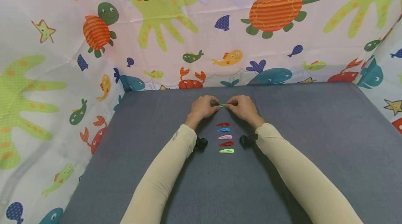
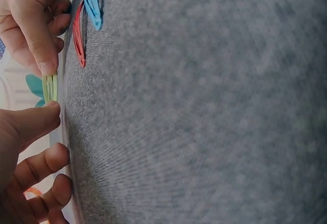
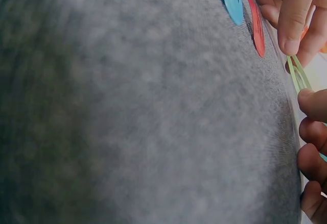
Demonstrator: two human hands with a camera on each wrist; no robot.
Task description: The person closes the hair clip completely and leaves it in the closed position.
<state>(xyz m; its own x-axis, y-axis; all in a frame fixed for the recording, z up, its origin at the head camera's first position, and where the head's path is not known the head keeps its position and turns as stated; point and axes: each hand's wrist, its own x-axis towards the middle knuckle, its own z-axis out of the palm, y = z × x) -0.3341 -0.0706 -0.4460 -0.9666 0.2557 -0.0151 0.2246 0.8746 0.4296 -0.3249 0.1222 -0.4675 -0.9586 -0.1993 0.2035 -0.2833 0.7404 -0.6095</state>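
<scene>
My left hand (image 1: 203, 107) and right hand (image 1: 243, 107) hold a light green snap hair clip (image 1: 222, 105) between them, each pinching one end with thumb and fingertips. In the left wrist view the clip (image 2: 49, 89) spans the gap between the two thumbs, and slits show between its thin strips. From the right wrist the strips of the clip (image 3: 299, 73) look spread apart. Closer to me, several hair clips lie in a column: red (image 1: 223, 124), blue (image 1: 223, 130), pink (image 1: 225, 136), another red (image 1: 226, 143) and light green (image 1: 226, 150).
A grey cloth covers the table (image 1: 125, 168). Behind it and along both sides hangs a curtain (image 1: 176, 60) printed with sea animals. Dark wrist cameras (image 1: 201, 143) sit under both forearms, on either side of the clip column.
</scene>
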